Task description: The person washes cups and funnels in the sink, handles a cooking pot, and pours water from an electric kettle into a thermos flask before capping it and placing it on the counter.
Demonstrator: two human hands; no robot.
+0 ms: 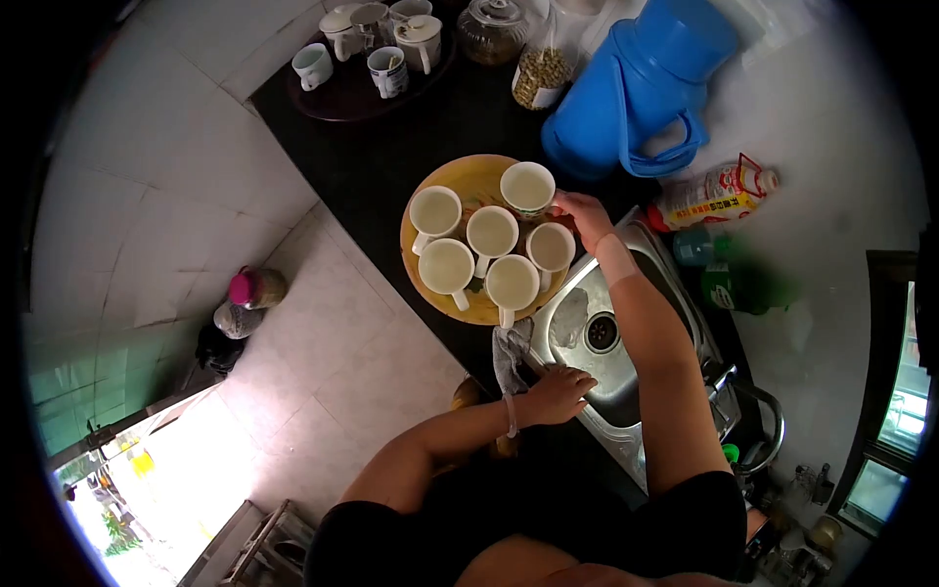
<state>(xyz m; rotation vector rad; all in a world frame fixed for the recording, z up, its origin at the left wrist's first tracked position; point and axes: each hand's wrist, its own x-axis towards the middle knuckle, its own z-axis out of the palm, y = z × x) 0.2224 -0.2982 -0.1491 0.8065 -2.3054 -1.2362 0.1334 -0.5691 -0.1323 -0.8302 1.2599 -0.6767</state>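
My right hand (584,217) is closed at the handle of a white mug (528,186), at the upper right of a round yellow tray (423,279). Several more white mugs stand upright on the tray, among them one (550,247) just below my right hand. Over the near edge of the steel sink (626,377), my left hand (558,394) holds nothing, its fingers loosely extended. Beside it, a grey cloth (511,354) hangs at the sink's corner, close to the tray.
A dark tray (337,110) with cups and lidded pots sits at the counter's far end. Glass jars (541,78) and a large blue thermos (626,93) stand along the wall. Bottles (719,194) line the sink's back, and a curved faucet (768,421) rises at its right.
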